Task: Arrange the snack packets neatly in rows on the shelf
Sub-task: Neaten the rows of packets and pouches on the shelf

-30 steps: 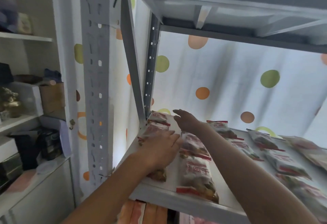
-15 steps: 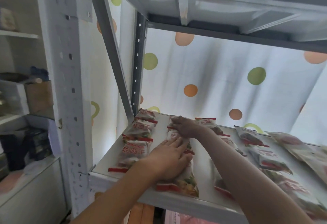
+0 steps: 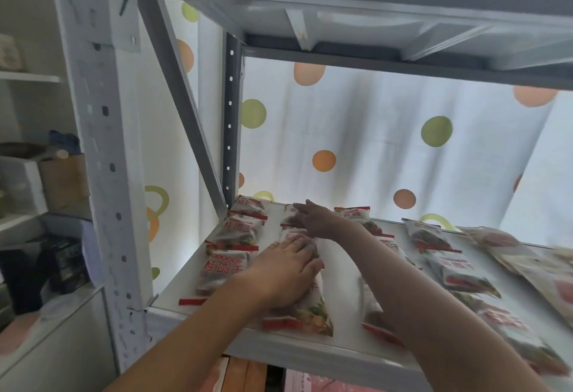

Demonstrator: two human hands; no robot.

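Straightening snack packets into columns on the white shelf (image 3: 338, 270), lower centre of frame.

Left hand (image 3: 286, 270) lies flat, fingers straight, pressing the front packet (image 3: 305, 311) of the second column; right hand (image 3: 313, 218), fingers extended and apart, touches the rear packet (image 3: 290, 216) near the dotted curtain (image 3: 372, 131). Risk, as judged: the front packet sits close to the shelf lip, so a forward drag could tip it off; the forearm could skew packets beneath it. Compared with half a second ago, both hands keep almost the same placement; the view sits slightly closer.
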